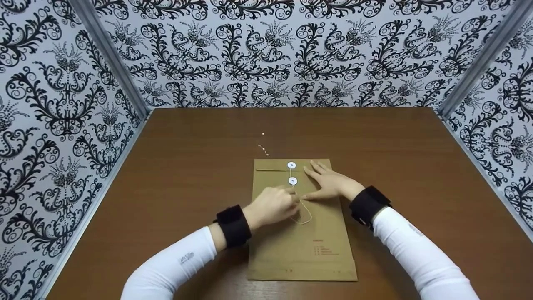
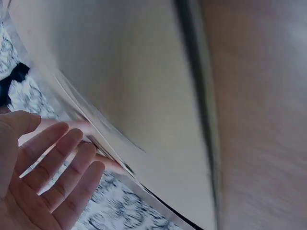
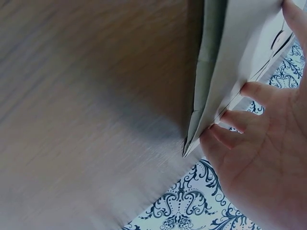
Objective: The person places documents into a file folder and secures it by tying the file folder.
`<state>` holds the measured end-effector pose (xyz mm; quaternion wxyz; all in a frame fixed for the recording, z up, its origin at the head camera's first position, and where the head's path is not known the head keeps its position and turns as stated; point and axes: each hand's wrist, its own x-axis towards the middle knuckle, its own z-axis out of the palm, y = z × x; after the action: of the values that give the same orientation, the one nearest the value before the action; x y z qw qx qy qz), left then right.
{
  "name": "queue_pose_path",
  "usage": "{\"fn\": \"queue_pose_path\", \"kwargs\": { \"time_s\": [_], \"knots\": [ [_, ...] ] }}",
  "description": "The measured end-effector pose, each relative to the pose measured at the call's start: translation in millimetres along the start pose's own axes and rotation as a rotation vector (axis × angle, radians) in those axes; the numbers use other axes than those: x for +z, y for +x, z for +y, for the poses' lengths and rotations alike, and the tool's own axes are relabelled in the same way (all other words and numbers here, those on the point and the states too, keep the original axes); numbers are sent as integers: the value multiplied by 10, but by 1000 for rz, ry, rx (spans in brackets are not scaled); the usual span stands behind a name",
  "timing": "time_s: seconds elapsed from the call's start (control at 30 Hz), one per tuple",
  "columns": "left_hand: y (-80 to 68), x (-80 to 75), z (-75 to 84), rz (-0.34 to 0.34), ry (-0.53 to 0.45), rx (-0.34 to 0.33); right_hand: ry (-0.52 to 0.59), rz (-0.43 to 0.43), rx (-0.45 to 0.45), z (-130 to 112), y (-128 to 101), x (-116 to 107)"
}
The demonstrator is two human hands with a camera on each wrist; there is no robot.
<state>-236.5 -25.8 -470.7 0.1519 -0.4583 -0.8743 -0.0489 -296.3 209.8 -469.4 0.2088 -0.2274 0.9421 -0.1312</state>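
Note:
A brown paper document envelope (image 1: 283, 241) lies on the table, its flap end away from me. Two white round buttons (image 1: 292, 181) sit near that end, and a thin string (image 1: 310, 214) runs from them into a loose loop. My left hand (image 1: 275, 204) is over the envelope's left half, beside the string. The left wrist view shows this hand (image 2: 53, 177) with loosely bent fingers, thumb apart and nothing visible between them. My right hand (image 1: 329, 183) rests on the envelope's upper right, fingers spread. In the right wrist view, its fingertips (image 3: 250, 89) touch the paper.
The brown wooden table (image 1: 187, 137) reaches back to patterned black-and-white walls (image 1: 266, 54) on three sides. Small white specks (image 1: 263, 148) show on the tabletop just beyond the envelope. Black bands (image 1: 368, 204) wrap both wrists over white sleeves.

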Motion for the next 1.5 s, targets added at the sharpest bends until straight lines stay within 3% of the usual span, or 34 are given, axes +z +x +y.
{"fn": "queue_pose_path", "kwargs": {
  "time_s": [0.13, 0.4, 0.57, 0.83, 1.5],
  "knots": [
    [2, 1, -153, -35, -8, -81, 4, 10, -1, -3, 3, 7],
    [32, 21, -373, -308, 4, -239, 22, 19, -2, -4, -5, 11],
    [54, 35, -433, -396, -53, -317, 16, 16, -4, -4, 0, 7],
    [95, 130, -526, -411, -110, -382, 2, 12, -3, -16, 1, 7],
    [161, 239, -645, -397, -114, -350, -4, 35, 18, -47, 10, 0]
  ]
}}
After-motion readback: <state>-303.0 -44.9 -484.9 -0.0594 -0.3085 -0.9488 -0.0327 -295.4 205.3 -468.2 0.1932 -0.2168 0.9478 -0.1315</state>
